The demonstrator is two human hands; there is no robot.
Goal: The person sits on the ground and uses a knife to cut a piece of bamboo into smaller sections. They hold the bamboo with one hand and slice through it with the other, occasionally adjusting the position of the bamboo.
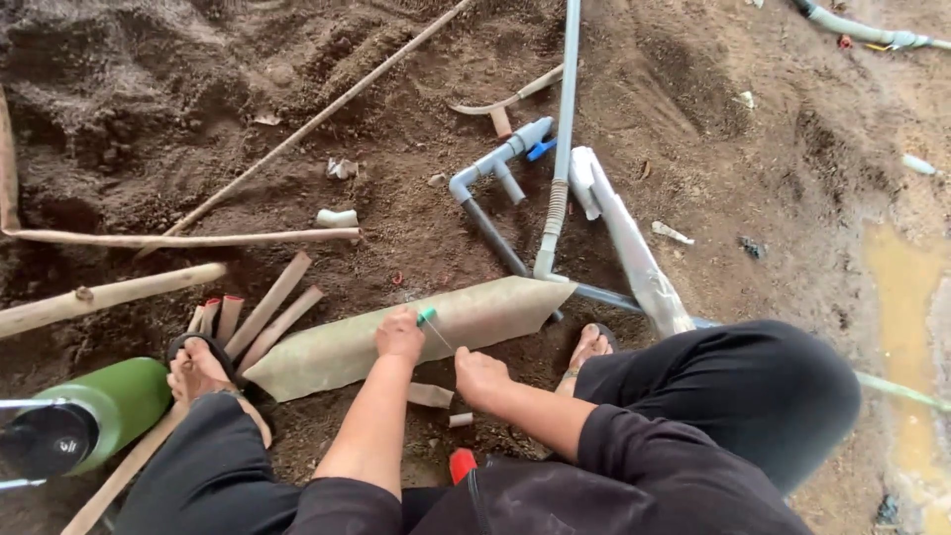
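A: Colours, quick. Big sheet (396, 332)?
B: Dull tan-olive, plain, no pattern. Small tool (427, 317) at the left hand (399, 335) has a green tip.
A: Pipes?
B: Pipe joint (492, 166) pale grey with a blue bit; long pipe (567, 109) light grey-blue. Wrapped bundle (634, 253) white.
A: Bottle?
B: Bottle (104, 408) green, black cap. Trousers (753, 396) black. Sticks (267, 302) light brown, 2 with reddish ends.
A: Ground?
B: Soil (149, 119) dark brown; puddle (906, 327) yellowish. Red object (462, 464) by the knees.

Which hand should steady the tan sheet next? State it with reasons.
Probably the right hand: it sits just beside the tan sheet, while the left hand grips a green-tipped tool on it.
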